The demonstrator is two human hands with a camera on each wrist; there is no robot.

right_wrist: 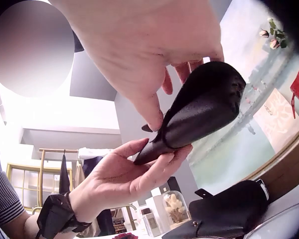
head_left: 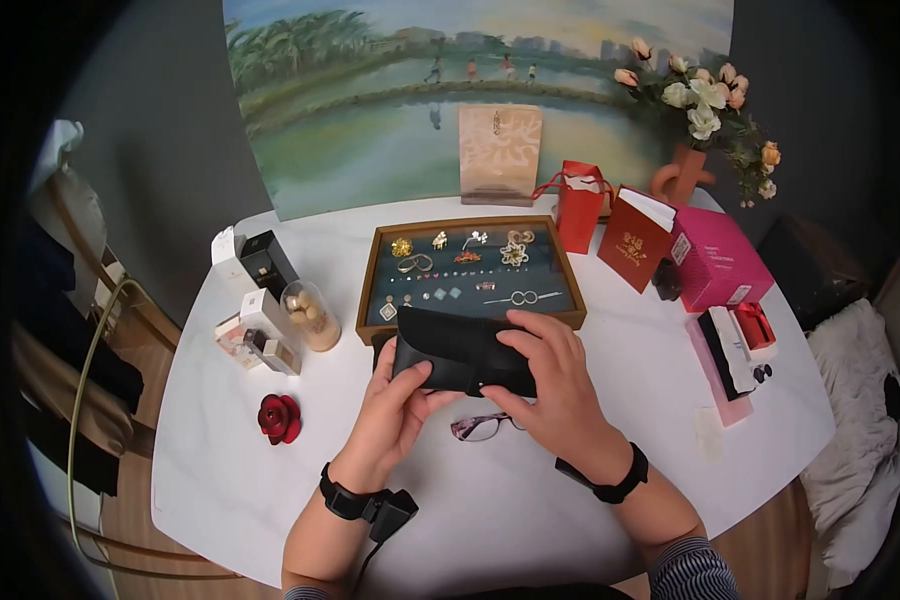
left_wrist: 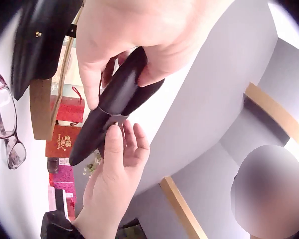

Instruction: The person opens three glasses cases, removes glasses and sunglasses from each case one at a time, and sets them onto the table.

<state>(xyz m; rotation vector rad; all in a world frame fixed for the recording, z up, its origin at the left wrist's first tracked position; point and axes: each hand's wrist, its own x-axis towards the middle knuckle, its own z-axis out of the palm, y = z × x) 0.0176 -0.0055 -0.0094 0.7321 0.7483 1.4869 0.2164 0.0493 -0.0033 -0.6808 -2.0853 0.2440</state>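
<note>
Both hands hold a black leather glasses case [head_left: 455,345] above the table, in front of the jewelry display box. My left hand [head_left: 395,415] grips its left end, thumb on the front. At the other end, my right hand [head_left: 560,390] has fingers along the top edge and its thumb at the lower edge, by a small strap. In the left wrist view that thumb presses near the strap's snap. A pair of glasses [head_left: 482,428] with patterned frames lies below the case, partly hidden by the right hand. Another black case [right_wrist: 224,211] with a snap lies on the table.
The wooden display box [head_left: 370,290] holds several pieces of jewelry. To the left stand small boxes [head_left: 268,262], a glass dome [head_left: 312,318] and a red rose [head_left: 279,419]. A red bag [head_left: 578,210], red card [head_left: 632,240] and pink box [head_left: 720,258] are at right.
</note>
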